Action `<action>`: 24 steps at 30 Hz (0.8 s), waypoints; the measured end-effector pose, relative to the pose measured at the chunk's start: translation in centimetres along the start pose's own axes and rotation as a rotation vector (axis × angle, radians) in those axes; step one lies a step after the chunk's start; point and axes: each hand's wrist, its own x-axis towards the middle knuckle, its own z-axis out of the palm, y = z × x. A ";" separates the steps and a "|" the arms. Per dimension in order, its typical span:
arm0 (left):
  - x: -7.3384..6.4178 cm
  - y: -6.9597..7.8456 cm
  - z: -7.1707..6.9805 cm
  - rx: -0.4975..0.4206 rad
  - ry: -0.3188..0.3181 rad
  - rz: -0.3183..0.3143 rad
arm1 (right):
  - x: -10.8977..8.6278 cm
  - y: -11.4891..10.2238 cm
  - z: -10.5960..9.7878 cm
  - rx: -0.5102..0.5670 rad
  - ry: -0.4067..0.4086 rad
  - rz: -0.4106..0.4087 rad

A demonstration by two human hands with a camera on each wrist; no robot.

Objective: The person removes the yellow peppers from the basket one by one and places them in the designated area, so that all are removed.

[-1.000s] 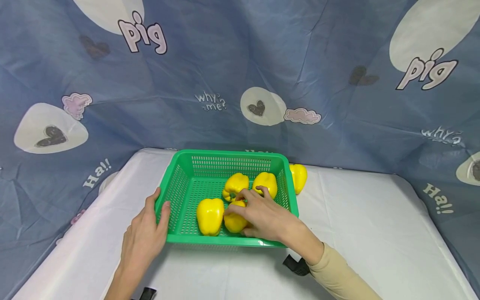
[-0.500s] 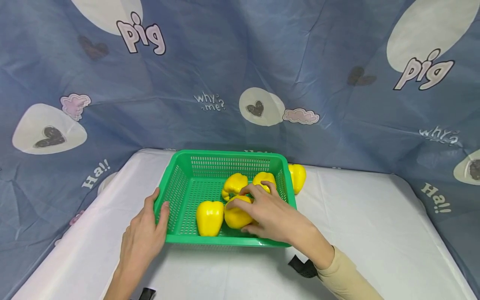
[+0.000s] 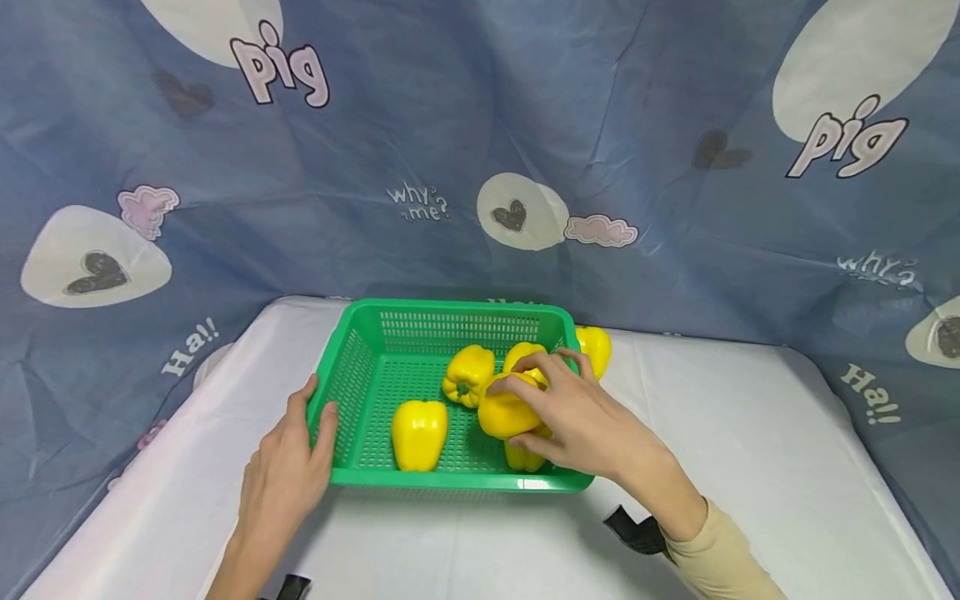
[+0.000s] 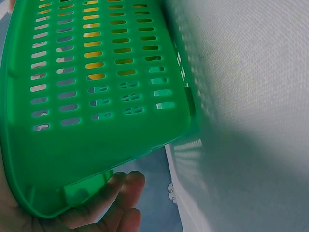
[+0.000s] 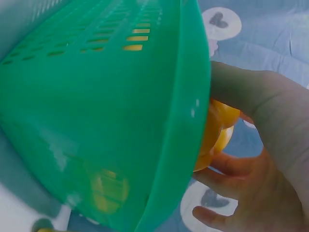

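Note:
My right hand (image 3: pixel 581 417) grips a yellow bell pepper (image 3: pixel 504 412) between thumb and fingers, raised over the right part of a green plastic basket (image 3: pixel 457 481). Partly hidden below it is another bell pepper (image 3: pixel 521 458). Farther back in the basket are a bell pepper (image 3: pixel 470 375) with its stem end showing and one at the right (image 3: pixel 522 353), half covered by the hand. A fourth-side neighbour, a bell pepper (image 3: pixel 419 436), stands near the front wall. My left hand (image 3: pixel 288 462) holds the basket's left rim, thumb on the inner side; its fingers (image 4: pixel 126 193) show in the left wrist view.
One more bell pepper (image 3: pixel 595 348) lies outside, behind the basket's right wall. The basket stands on a white-covered table (image 3: pixel 750 450). A blue printed cloth (image 3: pixel 360 150) hangs right behind it.
My right hand has lifted the bell pepper from the front of the basket and carried it rightward, uncovering another bell pepper below. The left hand stays on the rim.

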 end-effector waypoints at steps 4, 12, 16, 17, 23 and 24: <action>0.0 -0.1 0.0 -0.002 0.004 0.005 | -0.4 0.4 -0.3 -0.015 -0.001 0.036; 0.1 -0.1 0.0 0.001 0.009 0.010 | -0.9 0.9 -0.6 -0.069 -0.047 0.110; 0.1 0.0 -0.1 0.001 0.006 0.013 | -1.0 1.1 -0.6 -0.095 -0.055 0.116; 0.0 0.0 -0.1 0.001 0.004 0.013 | -1.1 1.1 -0.6 -0.098 -0.052 0.114; 0.0 0.0 -0.1 0.003 0.002 0.011 | -1.2 1.3 -0.8 -0.116 -0.029 0.105; 0.0 0.0 -0.1 0.003 0.002 0.010 | -1.3 1.3 -0.8 -0.122 -0.025 0.105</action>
